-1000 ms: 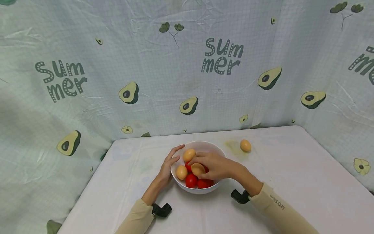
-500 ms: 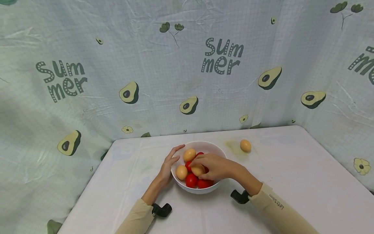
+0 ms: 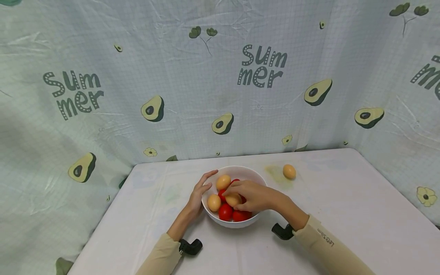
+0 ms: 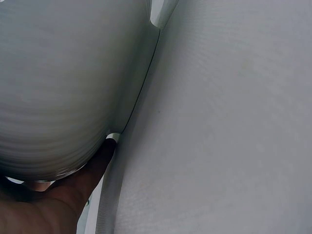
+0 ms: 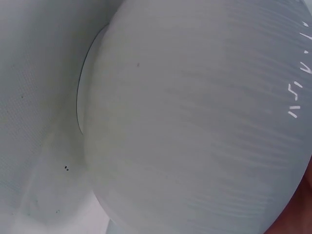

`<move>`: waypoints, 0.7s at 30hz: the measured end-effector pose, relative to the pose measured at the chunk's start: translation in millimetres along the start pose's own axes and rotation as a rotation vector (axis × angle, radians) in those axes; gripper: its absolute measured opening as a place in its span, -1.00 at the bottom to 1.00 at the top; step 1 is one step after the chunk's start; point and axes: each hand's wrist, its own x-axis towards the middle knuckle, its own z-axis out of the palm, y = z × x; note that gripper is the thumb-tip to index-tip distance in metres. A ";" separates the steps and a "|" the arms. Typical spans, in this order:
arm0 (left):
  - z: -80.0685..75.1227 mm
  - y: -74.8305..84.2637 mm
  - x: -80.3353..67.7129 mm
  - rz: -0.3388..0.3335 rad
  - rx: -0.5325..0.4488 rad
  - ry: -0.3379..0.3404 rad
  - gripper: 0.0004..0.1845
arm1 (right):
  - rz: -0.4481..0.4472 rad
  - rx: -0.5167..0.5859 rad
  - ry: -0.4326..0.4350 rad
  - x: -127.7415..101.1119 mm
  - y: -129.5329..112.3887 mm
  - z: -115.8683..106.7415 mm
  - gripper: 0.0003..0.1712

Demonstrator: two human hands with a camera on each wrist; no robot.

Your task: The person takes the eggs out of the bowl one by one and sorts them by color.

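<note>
The right hand [image 3: 252, 195] reaches into the white bowl [image 3: 256, 176], its fingers curled round one tan egg [image 3: 233, 199] that lies low among the contents, not lifted clear. The left hand [image 3: 198, 193] rests against the bowl's left outer wall with the fingers relaxed and slightly spread, steadying it; the left wrist view shows the palm [image 4: 68, 195] touching the curved wall [image 4: 63, 87]. Inside the bowl lie two more tan eggs [image 3: 223, 182] and several red tomatoes [image 3: 225, 212]. One egg [image 3: 289, 171] lies alone on the table [image 3: 343, 198], well apart, beyond the bowl to the right. Judged from this, sorting appears barely begun: one egg out, three in. Open table lies on the right; the avocado-print cloth [image 3: 220, 84] closes off the back and sides, and the left table edge is nearer.
</note>
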 end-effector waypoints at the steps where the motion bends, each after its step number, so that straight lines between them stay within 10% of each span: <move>1: 0.1 0.1 -0.1 -0.004 -0.001 0.001 -0.44 | -0.002 0.005 0.003 -0.3 -0.2 -0.5 -0.52; 21: -0.6 -1.5 1.3 0.001 -0.023 -0.003 -0.43 | 0.013 0.040 0.056 -6.1 4.0 -15.7 -0.50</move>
